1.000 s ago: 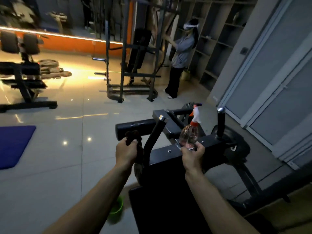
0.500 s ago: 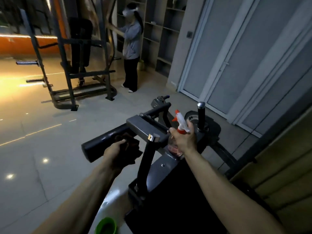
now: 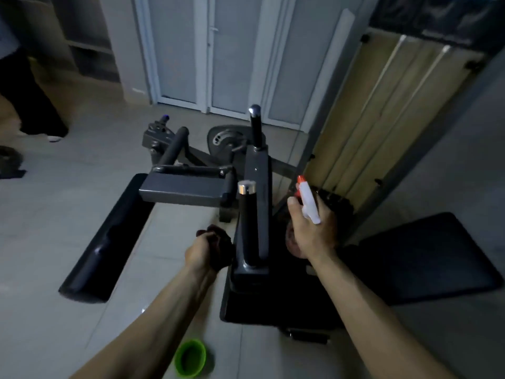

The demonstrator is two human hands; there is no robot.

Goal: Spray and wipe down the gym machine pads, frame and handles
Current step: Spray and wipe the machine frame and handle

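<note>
A dark grey gym machine frame (image 3: 257, 176) stands in front of me, with two upright black handles; the near handle (image 3: 247, 214) has a chrome cap. A long black roller pad (image 3: 109, 236) slants down to the left. My left hand (image 3: 202, 251) grips a dark cloth (image 3: 221, 247) just left of the near handle's base. My right hand (image 3: 311, 231), to the right of the frame, holds a spray bottle (image 3: 307, 198) with a white trigger head and red nozzle pointing up and left. The bottle's body is mostly hidden behind my hand.
A green cup (image 3: 190, 356) sits on the tiled floor below my left arm. A black seat pad (image 3: 426, 258) lies to the right. A weight plate (image 3: 226, 140) is behind the frame. Another person's legs (image 3: 30, 105) stand at far left. White doors (image 3: 218, 50) are ahead.
My view has swung right and down over the machine. My left hand with the cloth moved from the roller pad to the near handle's base; my right hand moved the bottle to the frame's right side.
</note>
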